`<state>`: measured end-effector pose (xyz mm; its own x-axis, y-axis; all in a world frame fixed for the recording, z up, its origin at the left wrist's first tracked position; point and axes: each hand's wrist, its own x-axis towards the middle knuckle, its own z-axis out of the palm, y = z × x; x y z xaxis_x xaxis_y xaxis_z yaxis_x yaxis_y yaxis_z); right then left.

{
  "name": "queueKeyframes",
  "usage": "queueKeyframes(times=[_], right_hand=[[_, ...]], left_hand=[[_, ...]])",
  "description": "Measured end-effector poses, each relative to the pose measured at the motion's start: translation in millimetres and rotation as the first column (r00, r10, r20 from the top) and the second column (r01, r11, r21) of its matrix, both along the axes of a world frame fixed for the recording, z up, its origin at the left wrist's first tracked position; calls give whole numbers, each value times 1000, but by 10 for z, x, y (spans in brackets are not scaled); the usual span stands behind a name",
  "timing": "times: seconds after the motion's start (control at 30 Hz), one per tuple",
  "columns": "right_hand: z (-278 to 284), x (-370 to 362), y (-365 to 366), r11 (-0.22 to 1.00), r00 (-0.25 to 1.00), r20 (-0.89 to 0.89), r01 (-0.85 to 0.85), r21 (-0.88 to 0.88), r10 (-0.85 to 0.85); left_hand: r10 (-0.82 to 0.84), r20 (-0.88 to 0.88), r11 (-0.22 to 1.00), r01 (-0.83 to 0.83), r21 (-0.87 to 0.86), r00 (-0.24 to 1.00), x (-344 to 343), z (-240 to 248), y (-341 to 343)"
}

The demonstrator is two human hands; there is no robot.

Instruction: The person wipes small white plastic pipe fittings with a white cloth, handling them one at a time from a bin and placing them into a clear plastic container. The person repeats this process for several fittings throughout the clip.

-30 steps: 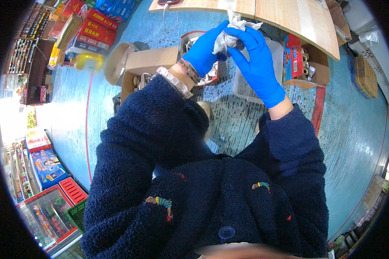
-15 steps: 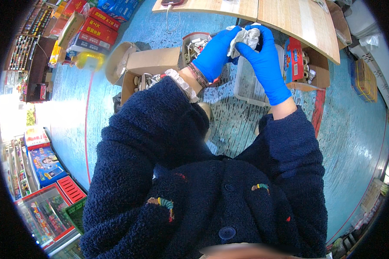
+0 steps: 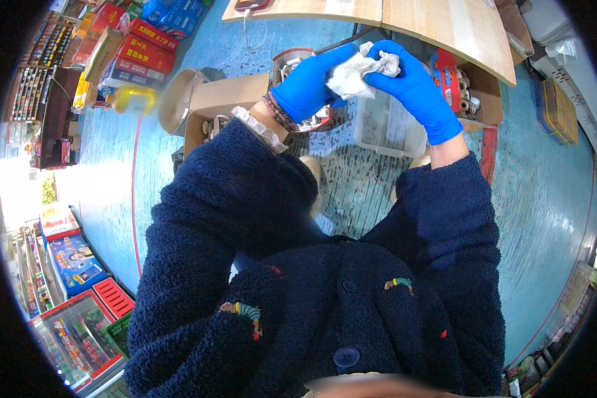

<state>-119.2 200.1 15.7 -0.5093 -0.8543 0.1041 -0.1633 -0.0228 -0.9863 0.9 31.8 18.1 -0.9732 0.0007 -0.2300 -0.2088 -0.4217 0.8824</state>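
This looks like a small shop; a rack of little goods (image 3: 34,83) fills the upper left, stacked red cartons (image 3: 146,54) stand near it, and a red-framed, clear-topped display case (image 3: 78,338) holds colourful packets. The middle resembles a workshop; a wooden tabletop (image 3: 438,30) stands near open cardboard boxes (image 3: 229,94) of small parts.

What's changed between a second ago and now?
The crumpled white cloth has come nearer the person. The right hand has shifted rightward, its wrist now farther from the left hand. Nothing was visibly taken up or let go; both hands stay at the cloth. The clear plastic bin and wooden tabletop stayed put.
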Motion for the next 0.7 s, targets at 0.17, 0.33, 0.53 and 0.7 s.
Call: queueKeyframes(times=[0.17, 0.33, 0.53, 0.7], right_hand=[[-82, -95, -34, 946, 948, 47, 318, -62, -315], [-72, -138, -43, 923, 941, 307, 237, -303, -141], [-105, 74, -148, 972, 976, -146, 131, -196, -161], [-113, 136, -226, 985, 986, -27, 161, -66, -163]], left_hand=[[-23, -189, 988, -6, -154, 982, 10, 72, -41], [193, 14, 980, -194, 51, 981, -42, 80, 27], [225, 115, 952, -193, -239, 968, -104, -26, 88], [-11, -298, 630, -225, -743, 955, -169, -382, 51]])
